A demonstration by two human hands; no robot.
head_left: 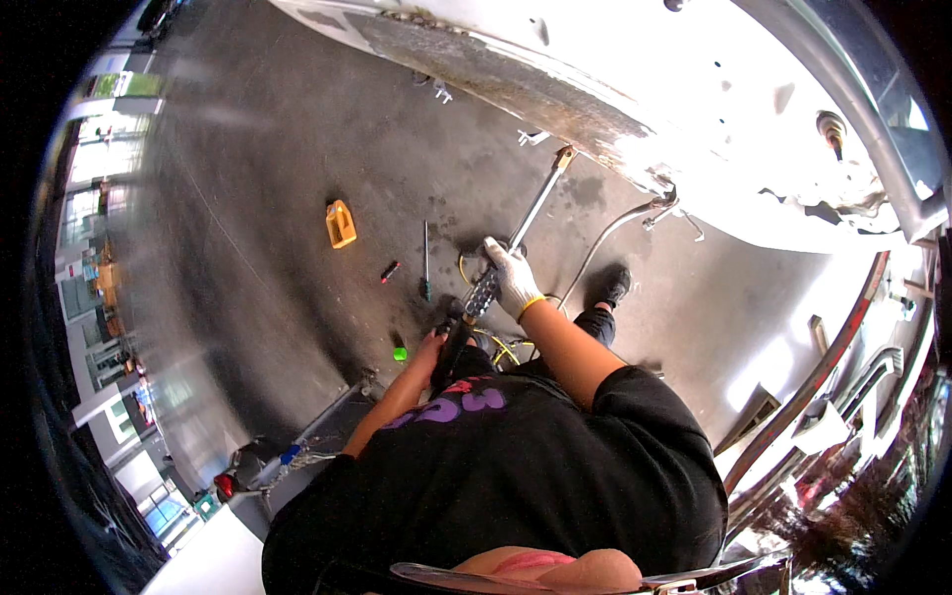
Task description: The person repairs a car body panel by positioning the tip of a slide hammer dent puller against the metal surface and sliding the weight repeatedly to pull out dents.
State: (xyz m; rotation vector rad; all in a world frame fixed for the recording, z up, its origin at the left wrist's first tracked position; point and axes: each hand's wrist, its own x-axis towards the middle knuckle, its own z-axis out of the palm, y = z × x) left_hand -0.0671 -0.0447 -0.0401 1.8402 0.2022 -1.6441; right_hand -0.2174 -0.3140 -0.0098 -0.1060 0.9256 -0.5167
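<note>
A slide hammer (540, 206) with a long silver rod slants up and to the right from my body. Its brownish tip meets the lower edge of a white car body (684, 89), where the sill is scraped and stained. My right hand (513, 280), in a white glove with a yellow cuff, is closed around its black, hole-patterned middle part. Lower down and to the left, my bare left hand (432, 343) grips the dark rear end; its fingers are partly hidden. A grey cable (605, 233) runs to a clamp (662, 201) at the sill, right of the tip.
On the grey floor left of the tool lie a yellow plastic container (340, 225), a long screwdriver (426, 263), a small red-and-black item (391, 272) and a green cap (400, 354). A yellow cable (504, 349) loops by my feet. Long car parts (813, 416) stand at the right.
</note>
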